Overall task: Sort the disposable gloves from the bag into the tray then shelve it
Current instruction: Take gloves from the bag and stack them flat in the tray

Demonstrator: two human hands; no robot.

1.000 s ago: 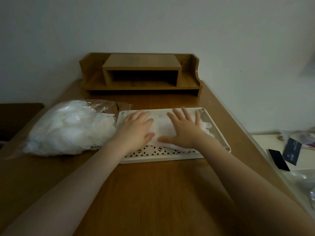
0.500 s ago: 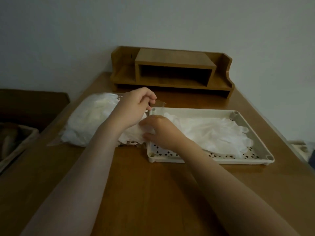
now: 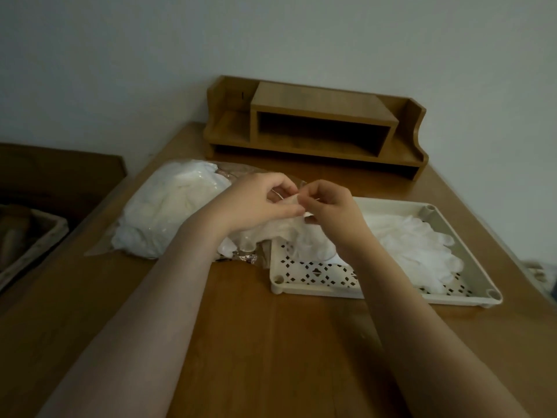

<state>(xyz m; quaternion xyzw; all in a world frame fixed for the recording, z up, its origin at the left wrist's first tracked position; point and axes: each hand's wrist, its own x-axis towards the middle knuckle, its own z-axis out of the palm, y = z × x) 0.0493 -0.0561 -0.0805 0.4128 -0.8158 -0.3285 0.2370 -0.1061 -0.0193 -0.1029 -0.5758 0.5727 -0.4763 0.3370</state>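
Both hands — left hand (image 3: 256,203) and right hand (image 3: 328,206) — pinch one glove (image 3: 297,202) at its cuff, its length hanging toward the tray (image 3: 464,251) on their right.

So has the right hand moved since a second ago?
Yes. The right hand has left the gloves in the tray and gone left to its corner beside the bag, pinching a glove.
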